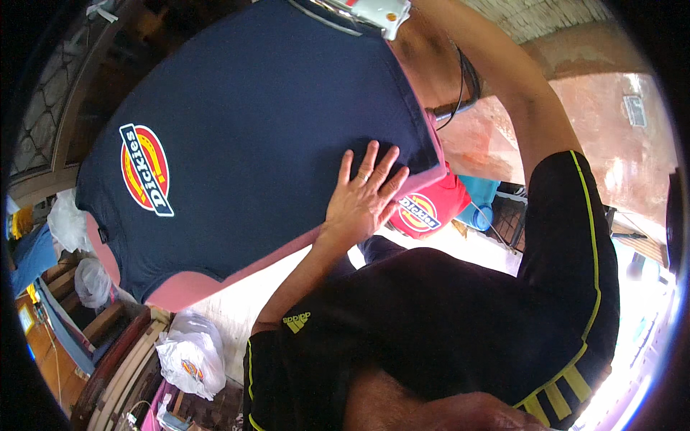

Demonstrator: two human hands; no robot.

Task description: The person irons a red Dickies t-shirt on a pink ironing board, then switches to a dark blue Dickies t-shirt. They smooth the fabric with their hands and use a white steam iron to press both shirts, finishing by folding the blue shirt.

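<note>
A dark navy T-shirt (251, 122) with a red, yellow and white printed badge is spread over a pink padded board (188, 289). My left hand (365, 190) lies flat near the shirt's hem, fingers spread, a ring on one finger. At the top edge a white and chrome appliance (370, 13), which looks like a clothes iron, rests on or over the shirt and is partly cut off. My right forearm reaches up past that edge beside it; the right hand is out of the picture.
A red printed garment or bag (435, 208) and a blue container (480, 201) are beyond the board's right side. White plastic bags (192, 352) sit at lower left by wooden furniture (118, 366). A black cable (471, 75) hangs near my right arm.
</note>
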